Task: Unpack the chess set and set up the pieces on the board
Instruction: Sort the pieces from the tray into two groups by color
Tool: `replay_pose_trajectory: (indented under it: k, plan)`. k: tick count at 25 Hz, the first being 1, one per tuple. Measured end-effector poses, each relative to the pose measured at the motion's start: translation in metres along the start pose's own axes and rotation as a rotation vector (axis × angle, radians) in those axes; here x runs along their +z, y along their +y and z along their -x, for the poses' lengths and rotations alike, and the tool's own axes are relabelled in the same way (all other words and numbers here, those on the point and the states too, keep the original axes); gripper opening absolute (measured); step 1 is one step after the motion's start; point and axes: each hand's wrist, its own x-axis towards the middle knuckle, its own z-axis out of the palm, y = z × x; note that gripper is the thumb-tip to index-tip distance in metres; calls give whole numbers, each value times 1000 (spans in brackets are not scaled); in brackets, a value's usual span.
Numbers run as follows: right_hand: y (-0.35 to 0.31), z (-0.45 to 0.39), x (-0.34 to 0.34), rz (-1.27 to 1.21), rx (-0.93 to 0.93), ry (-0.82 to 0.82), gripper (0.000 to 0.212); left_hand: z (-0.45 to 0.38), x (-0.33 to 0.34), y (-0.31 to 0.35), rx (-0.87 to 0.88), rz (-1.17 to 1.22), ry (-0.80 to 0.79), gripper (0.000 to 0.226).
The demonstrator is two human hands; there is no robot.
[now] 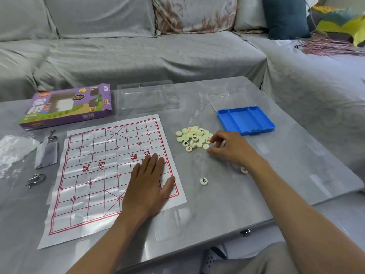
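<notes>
A grey counter stands before a grey sofa, seen from above by the person at work.

Going left to right: at 9 o'clock lie a crumpled plastic bag and two metal ring puzzles. At 11 o'clock sits the purple game box, with a clear plastic lid just beside it at 12 o'clock.

The paper board lies flat left of centre. Its long axis runs from the person away toward the sofa, tilted slightly clockwise. The red river characters read sideways across its middle. No piece stands on it yet.

The left hand rests palm down on the board's right half, fingers straight and together, holding nothing but the sheet in place.

At 1 o'clock from the board lies a heap of cream discs, the pieces, some face up with red or black characters. A lone piece lies nearer the person, and another is half hidden by the right forearm.

The right hand reaches the heap's right edge. Its grip is loosely curled, thumb and forefinger close at a disc; whether it truly pinches one cannot be told.

Past it, at 2 o'clock, sits the blue tray.

The step appears to be sorting. It would go best by turning discs face up, splitting red from black, then placing each on line crossings while the left hand keeps the sheet flat.
</notes>
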Motion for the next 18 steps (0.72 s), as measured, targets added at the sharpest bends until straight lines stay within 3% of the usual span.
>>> replay_pose_trajectory:
  k: [2,5,7,11,14,18]
  plan:
    - [-3,-8,13,57,-2,0,26,0,0,0,1,9,-3,82]
    - [-2,-17,19,82,17,47,14,0,0,0,-3,4,-12,83]
    - [1,-18,17,-1,31,26,11,0,0,-1,-5,2,-14,84]
    - [4,-11,6,-211,106,-92,15,0,1,0,0,-3,-13,82]
    - [13,-4,-20,-102,152,-208,17,0,2,0,-2,-4,-12,83]
    - [41,9,-56,45,357,-431,19,-1,2,-1,3,-6,-5,84]
